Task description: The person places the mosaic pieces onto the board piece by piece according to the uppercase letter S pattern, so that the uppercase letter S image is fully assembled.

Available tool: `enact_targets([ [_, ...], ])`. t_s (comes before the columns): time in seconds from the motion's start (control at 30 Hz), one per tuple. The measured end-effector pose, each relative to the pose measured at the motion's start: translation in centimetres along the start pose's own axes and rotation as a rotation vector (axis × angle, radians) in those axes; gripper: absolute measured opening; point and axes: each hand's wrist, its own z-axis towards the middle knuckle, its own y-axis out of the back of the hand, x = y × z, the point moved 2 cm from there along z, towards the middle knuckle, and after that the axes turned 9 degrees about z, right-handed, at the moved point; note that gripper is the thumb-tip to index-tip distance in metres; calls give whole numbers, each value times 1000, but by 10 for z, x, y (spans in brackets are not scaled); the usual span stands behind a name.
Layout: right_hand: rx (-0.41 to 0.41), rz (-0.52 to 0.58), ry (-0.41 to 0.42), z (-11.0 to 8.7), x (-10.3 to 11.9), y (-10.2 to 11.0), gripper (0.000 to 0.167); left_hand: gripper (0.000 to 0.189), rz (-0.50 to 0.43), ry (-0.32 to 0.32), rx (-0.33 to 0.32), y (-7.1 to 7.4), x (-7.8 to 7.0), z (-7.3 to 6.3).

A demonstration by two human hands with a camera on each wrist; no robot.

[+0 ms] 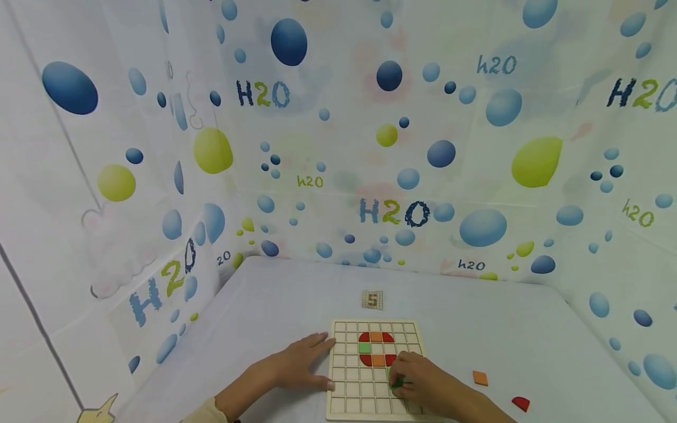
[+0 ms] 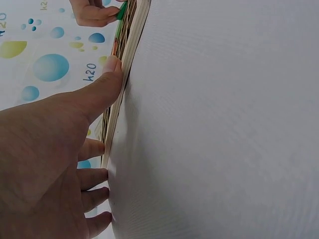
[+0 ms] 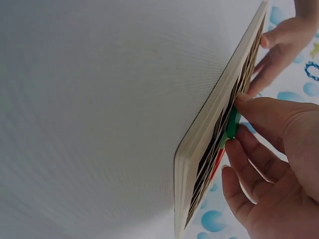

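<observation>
A wooden grid board lies on the table, with red rounded pieces, orange squares and a light green square set in its cells. My left hand rests at the board's left edge, fingers spread, the thumb against the side. Over the lower right cells, my right hand pinches a dark green tile between thumb and fingertips. In the right wrist view the tile stands tilted at the board's surface. Part of a light green piece shows beside the right fingers, which hide the rest.
To the right of the board lie a loose orange square and a red quarter-round piece. Behind the board is a small card with a figure like a 5 on a grid. A patterned curtain surrounds the white table.
</observation>
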Motion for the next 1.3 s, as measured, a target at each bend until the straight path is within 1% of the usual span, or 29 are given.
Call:
enact_targets([
  [0.1, -4, -20, -8, 0, 0, -1, 15, 98, -2, -2, -1, 1, -1, -1],
  [0.3, 5, -15, -19, 0, 1, -1, 14, 97, -6, -1, 2, 3, -2, -3],
  [0.4, 16, 6, 7, -1, 1, 0, 13, 97, -7, 0, 2, 4, -3, -3],
  [0.57, 25, 33, 74, -2, -2, 1, 14, 98, 0, 6, 0, 4, -2, -2],
  [0.67, 25, 37, 89, -2, -6, 0, 17, 97, -2, 7, 0, 3, -2, -1],
  [0.77, 25, 47, 86, -2, -10, -1, 18, 97, -9, 8, 1, 1, -1, 0],
  [0.93, 6, 12, 100, -2, -12, -1, 20, 98, -13, 14, 4, 0, 0, 0],
  [1.07, -4, -25, 74, -3, -9, 0, 20, 98, -11, 15, 6, 0, 0, 0],
  [1.17, -5, -7, 44, -3, -7, 1, 18, 98, -8, 15, 7, 1, -1, 0],
  [1.3, -10, 11, 25, -4, -6, 1, 16, 98, -7, 14, 6, 2, -2, -1],
])
